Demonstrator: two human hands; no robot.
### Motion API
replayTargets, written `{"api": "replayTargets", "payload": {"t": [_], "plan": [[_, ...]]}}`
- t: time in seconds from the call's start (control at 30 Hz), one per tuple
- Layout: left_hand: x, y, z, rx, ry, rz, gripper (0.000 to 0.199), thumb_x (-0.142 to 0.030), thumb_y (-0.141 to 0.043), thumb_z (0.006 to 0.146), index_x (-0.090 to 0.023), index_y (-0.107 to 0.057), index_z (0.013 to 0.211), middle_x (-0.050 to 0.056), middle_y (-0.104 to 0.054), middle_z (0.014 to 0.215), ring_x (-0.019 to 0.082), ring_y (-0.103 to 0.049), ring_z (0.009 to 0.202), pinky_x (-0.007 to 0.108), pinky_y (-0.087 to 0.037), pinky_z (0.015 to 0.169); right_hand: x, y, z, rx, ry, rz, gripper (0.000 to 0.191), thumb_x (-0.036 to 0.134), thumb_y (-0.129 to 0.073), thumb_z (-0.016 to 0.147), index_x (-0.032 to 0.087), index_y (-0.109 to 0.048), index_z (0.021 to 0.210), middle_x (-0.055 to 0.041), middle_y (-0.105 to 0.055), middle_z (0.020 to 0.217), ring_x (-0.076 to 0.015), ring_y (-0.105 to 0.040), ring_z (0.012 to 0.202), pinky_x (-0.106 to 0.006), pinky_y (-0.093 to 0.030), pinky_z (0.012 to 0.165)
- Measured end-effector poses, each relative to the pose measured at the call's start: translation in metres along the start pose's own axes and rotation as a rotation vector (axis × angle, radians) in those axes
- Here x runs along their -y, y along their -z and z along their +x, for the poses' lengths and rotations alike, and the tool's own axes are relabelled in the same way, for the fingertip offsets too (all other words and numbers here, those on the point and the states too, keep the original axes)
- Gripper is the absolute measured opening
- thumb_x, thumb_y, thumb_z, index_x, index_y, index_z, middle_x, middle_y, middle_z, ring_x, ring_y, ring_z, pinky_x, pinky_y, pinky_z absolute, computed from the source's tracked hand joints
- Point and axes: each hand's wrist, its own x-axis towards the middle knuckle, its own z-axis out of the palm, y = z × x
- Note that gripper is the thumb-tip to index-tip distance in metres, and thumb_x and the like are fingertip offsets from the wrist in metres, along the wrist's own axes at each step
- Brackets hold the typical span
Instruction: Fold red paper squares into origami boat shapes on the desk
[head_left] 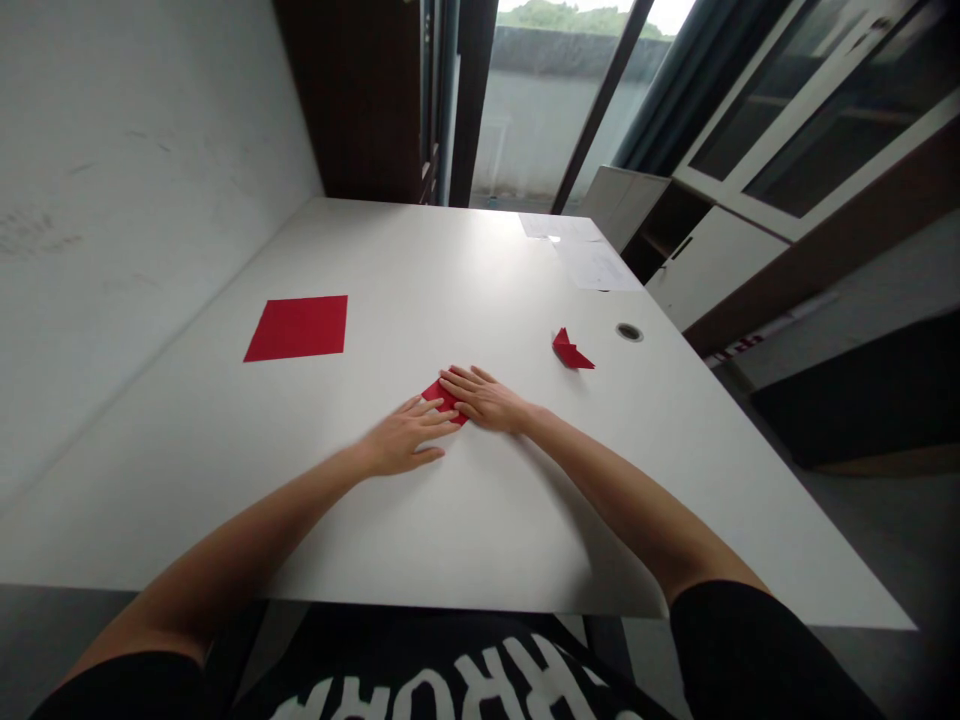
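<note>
On the white surface (472, 530), the small red paper (433, 391) lies partly under your left hand (405, 438) and your right hand (489, 402). Each grip is flattened and spread out, clasping nothing.

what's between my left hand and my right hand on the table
A small piece of red paper shows between the left hand and the right hand in the head view, with fingers of both hands partly covering it.
</note>
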Motion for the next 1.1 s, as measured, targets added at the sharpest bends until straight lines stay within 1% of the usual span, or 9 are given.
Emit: {"api": "replayTargets", "payload": {"t": [0.13,0.27,0.33,0.43,0.6,0.73,0.83,0.93,1.1], "plan": [[-0.003,-0.001,-0.005,-0.044,0.098,0.061,0.055,-0.053,-0.046,0.101,-0.038,-0.043,0.153,0.0,-0.039,0.163,0.037,-0.024,0.153,0.063,-0.016,0.123,-0.008,-0.004,-0.005,-0.035,-0.072,-0.017,0.06,0.043,-0.026,0.108,0.027,-0.016,0.165,-0.0037,-0.02,0.169,-0.0263,-0.015,0.158,-0.054,-0.014,0.128],[-0.002,-0.005,-0.004,-0.061,0.133,0.096,0.067,-0.056,-0.049,0.098,-0.028,-0.036,0.158,0.007,-0.033,0.166,0.035,-0.023,0.154,0.057,-0.017,0.125,-0.014,-0.003,-0.012,-0.039,-0.068,-0.033,0.06,0.041,-0.029,0.108,0.026,-0.017,0.164,-0.0046,-0.022,0.168,-0.0269,-0.017,0.157,-0.055,-0.016,0.127],[0.001,-0.007,-0.003,-0.071,0.145,0.115,0.071,-0.058,-0.05,0.097,-0.026,-0.035,0.158,0.009,-0.03,0.167,0.034,-0.021,0.155,0.055,-0.015,0.126,-0.012,-0.001,-0.013,-0.064,-0.059,-0.038,0.058,0.039,-0.03,0.108,0.025,-0.021,0.164,-0.0054,-0.025,0.167,-0.0263,-0.019,0.157,-0.055,-0.019,0.126],[0.006,-0.008,-0.001,-0.083,0.151,0.134,0.068,-0.06,-0.05,0.097,-0.029,-0.039,0.156,0.007,-0.026,0.169,0.034,-0.017,0.156,0.056,-0.013,0.126,-0.004,0.002,-0.015,-0.154,-0.046,-0.039,0.056,0.036,-0.031,0.108,0.024,-0.025,0.163,-0.0071,-0.031,0.166,-0.025,-0.025,0.155,-0.053,-0.024,0.126],[0.014,-0.006,0.004,-0.095,0.154,0.126,0.069,-0.062,-0.048,0.097,-0.028,-0.037,0.156,0.008,-0.032,0.166,0.032,-0.023,0.155,0.055,-0.017,0.125,0.016,0.004,-0.033,-0.237,-0.013,-0.038,0.054,0.033,-0.035,0.108,0.024,-0.03,0.161,-0.0079,-0.036,0.163,-0.0241,-0.03,0.153,-0.053,-0.026,0.126],[0.015,-0.006,0.008,-0.118,0.169,0.139,0.069,-0.061,-0.049,0.096,-0.026,-0.041,0.155,0.01,-0.038,0.162,0.033,-0.031,0.15,0.054,-0.021,0.124,0.035,-0.002,-0.051,-0.203,0.052,-0.028,0.056,0.035,-0.04,0.107,0.025,-0.029,0.161,-0.0076,-0.037,0.162,-0.0234,-0.033,0.152,-0.051,-0.027,0.126],[0.012,-0.005,0.009,-0.132,0.16,0.159,0.068,-0.061,-0.05,0.096,-0.023,-0.045,0.152,0.012,-0.042,0.159,0.033,-0.029,0.151,0.054,-0.017,0.126,0.043,-0.009,-0.059,-0.17,0.075,-0.018,0.058,0.035,-0.041,0.107,0.023,-0.026,0.162,-0.0084,-0.037,0.162,-0.0238,-0.033,0.152,-0.05,-0.027,0.126],[0.012,-0.003,0.01,-0.094,0.124,0.151,0.069,-0.058,-0.046,0.099,-0.02,-0.039,0.155,0.012,-0.037,0.163,0.03,-0.023,0.155,0.052,-0.013,0.128,0.042,-0.011,-0.062,-0.166,0.071,-0.014,0.057,0.034,-0.041,0.107,0.024,-0.026,0.162,-0.0076,-0.037,0.162,-0.0231,-0.032,0.152,-0.049,-0.025,0.127],[0.018,0.001,0.011,-0.014,0.087,0.111,0.072,-0.06,-0.043,0.1,-0.021,-0.031,0.159,0.01,-0.029,0.167,0.026,-0.025,0.155,0.05,-0.015,0.127,0.04,-0.004,-0.069,-0.147,0.055,-0.029,0.056,0.033,-0.042,0.107,0.026,-0.029,0.161,-0.0059,-0.039,0.161,-0.0226,-0.035,0.151,-0.051,-0.023,0.127]]}}
